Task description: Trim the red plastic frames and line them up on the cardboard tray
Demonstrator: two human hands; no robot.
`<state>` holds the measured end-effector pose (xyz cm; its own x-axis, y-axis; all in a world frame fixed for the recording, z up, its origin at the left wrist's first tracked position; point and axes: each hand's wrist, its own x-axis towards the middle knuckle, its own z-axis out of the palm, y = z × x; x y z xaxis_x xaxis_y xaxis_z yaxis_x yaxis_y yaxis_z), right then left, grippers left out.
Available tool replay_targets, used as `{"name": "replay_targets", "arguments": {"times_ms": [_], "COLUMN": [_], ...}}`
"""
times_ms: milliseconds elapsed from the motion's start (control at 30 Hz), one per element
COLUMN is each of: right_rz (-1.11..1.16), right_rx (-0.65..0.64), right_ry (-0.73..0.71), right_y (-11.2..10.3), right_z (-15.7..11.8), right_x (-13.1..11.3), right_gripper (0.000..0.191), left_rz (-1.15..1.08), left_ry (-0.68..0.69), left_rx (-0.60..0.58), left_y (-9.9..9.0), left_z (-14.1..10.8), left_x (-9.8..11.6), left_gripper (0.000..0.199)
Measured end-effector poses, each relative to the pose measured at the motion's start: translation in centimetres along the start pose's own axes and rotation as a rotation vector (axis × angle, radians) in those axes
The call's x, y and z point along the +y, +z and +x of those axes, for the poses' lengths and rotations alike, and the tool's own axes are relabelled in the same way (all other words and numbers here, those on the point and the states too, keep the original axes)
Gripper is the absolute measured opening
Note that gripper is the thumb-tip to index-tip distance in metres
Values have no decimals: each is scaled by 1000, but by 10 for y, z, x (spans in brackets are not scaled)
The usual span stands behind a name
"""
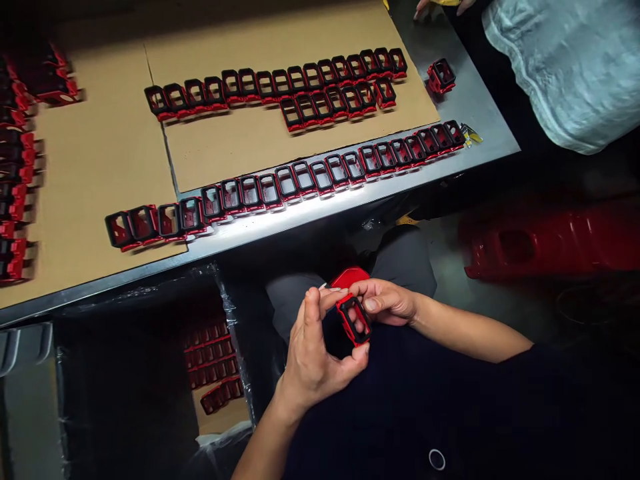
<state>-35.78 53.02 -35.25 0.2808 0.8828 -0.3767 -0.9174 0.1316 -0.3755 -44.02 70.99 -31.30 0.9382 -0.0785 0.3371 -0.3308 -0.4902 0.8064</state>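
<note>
Head view: a red-and-black frame point(354, 320) sits over the person's lap, below the table edge, pinched between both hands. Left hand point(315, 350) grips it from below, thumb at its lower corner and forefinger raised at its top. Right hand point(385, 301) closes on its upper side, with a red part point(349, 277) behind the fingers. On the table point(480, 110) above, rows of like frames point(285, 183) lie on cardboard point(100, 160). A box point(213, 370) by the left knee holds more.
</note>
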Motion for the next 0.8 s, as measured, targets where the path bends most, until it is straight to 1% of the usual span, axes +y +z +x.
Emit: {"name": "replay_targets", "arguments": {"times_ms": [100,167,233,333,400,433,533,633,733,800], "right_rz": [-147,-282,-474,-793,-940,-990,-1116,-1339,-1558,-1561], "right_rx": [98,161,209,253,254,246,222,181,146,170], "right_ry": [-61,-144,-279,-466,-532,-559,-638,-743,-853,-902], "right_y": [9,17,25,33,34,33,31,32,37,41], "right_z": [-3,-4,-5,-7,-9,-10,-11,-10,-9,-10], "right_x": [-6,-10,-14,-19,-20,-20,-18,-16,-18,-22], "right_gripper": [43,38,30,23,24,25,21,13,8,11], "left_rz": [-40,-98,-231,-567,-734,-772,-798,-872,-1013,-1110], "left_ry": [5,-61,-221,-535,-682,-729,-797,-852,-901,-899], "left_rx": [-59,-80,-107,-170,-194,-196,-193,-169,-78,-6], "left_y": [-2,-1,0,2,2,1,0,4,11,15], "left_z": [-6,-11,-15,-15,-13,-11,-8,-7,-8,-8], "left_x": [-7,-12,-15,-14,-12,-11,-11,-13,-14,-13], "left_gripper": [112,108,97,69,61,60,63,69,71,72]}}
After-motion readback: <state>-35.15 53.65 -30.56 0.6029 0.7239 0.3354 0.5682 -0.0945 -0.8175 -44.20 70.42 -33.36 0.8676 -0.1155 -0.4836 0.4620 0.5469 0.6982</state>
